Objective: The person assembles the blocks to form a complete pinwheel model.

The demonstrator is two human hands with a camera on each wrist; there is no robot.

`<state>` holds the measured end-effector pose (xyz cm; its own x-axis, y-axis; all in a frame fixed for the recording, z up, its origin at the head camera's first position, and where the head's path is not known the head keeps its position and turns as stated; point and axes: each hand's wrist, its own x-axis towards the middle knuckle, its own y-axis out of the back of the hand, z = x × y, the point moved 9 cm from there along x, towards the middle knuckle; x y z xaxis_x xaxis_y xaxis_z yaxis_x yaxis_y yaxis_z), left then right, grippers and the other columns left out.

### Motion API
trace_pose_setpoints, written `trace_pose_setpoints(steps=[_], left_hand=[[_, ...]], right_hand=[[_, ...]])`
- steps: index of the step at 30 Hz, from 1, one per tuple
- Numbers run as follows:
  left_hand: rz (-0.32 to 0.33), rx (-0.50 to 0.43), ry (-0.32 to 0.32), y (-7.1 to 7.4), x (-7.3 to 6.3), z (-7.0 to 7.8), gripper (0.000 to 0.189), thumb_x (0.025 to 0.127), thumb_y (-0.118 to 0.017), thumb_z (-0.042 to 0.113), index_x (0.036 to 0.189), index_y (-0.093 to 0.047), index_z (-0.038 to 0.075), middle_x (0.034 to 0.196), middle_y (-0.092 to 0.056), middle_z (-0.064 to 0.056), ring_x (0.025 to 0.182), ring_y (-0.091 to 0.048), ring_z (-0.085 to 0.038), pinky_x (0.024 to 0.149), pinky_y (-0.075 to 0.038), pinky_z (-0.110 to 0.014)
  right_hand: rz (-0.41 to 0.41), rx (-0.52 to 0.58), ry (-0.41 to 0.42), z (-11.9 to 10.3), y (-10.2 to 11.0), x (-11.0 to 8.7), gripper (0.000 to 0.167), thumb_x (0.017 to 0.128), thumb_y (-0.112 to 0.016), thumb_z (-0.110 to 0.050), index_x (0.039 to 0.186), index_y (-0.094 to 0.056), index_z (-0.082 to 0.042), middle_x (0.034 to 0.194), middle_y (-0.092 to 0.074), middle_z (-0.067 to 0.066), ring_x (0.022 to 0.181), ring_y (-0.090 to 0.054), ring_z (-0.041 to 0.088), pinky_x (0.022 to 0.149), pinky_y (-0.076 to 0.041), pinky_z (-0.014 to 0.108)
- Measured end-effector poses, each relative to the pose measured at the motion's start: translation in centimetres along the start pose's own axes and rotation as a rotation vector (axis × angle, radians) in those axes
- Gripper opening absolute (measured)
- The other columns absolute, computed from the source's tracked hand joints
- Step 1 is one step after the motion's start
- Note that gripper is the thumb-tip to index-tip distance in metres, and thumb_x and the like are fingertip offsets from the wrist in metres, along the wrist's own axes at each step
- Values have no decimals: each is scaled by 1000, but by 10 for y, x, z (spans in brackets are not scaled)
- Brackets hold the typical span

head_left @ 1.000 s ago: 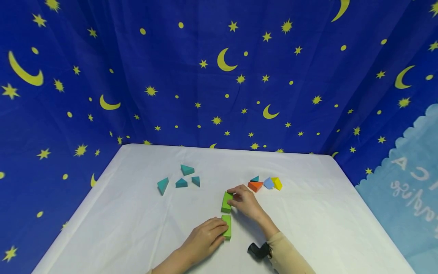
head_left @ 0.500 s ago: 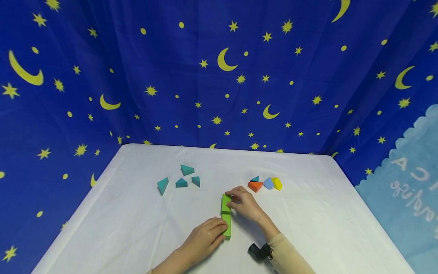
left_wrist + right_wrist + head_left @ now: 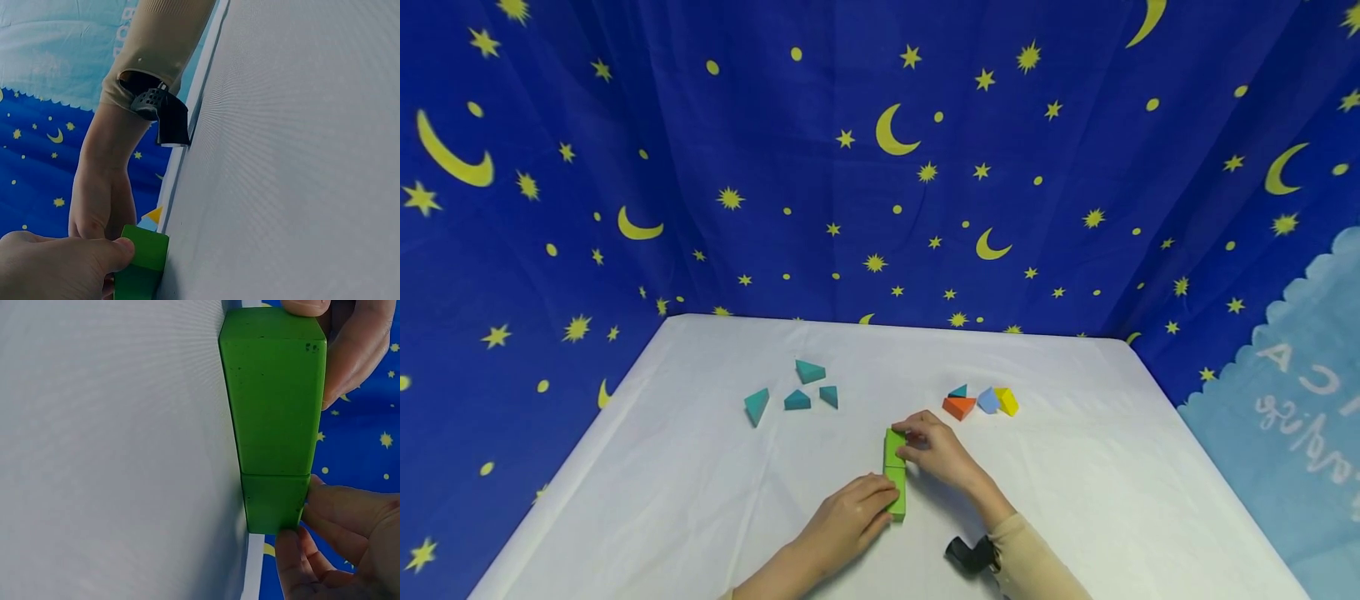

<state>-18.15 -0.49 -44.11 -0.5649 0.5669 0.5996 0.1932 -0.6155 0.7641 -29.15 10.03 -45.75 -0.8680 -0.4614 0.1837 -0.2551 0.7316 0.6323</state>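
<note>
- Left hand point(image 3: 853, 512): grasps the near green rectangular block point(image 3: 275, 406), painted and wood-like, with the thumb against its near end. This grip appears to serve as a backstop.
- Right hand point(image 3: 936, 448): pinches the far green rectangular block point(image 3: 892, 448), of like finish, at its outer end; the hold likely keeps the joint tight.
- Alignment: both blocks lie end to end on the white cloth-covered tabletop point(image 3: 1075, 467), end faces touching, presumably to form one straight bar.
- Position: the near block lies at the left hand's fingertips; the far block lies left of the right hand's palm.
- Limitation: the left fingers' contact behind the near block is partly hidden; exact placement cannot be confirmed.
</note>
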Motion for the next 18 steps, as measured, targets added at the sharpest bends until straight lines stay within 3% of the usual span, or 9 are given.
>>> trace_pose_setpoints(steps=[18], left_hand=[[-23,-13,31,-3,-2,-3,28,81,-75,17,107,-69,7,111,-63,-3,108,-58,-18,94,-47,-31]], right_hand=[[-16,-2,23,-1,-1,0,32,85,-70,-8,116,-65,-1,106,-56,6,94,-59,19,83,-51,31]])
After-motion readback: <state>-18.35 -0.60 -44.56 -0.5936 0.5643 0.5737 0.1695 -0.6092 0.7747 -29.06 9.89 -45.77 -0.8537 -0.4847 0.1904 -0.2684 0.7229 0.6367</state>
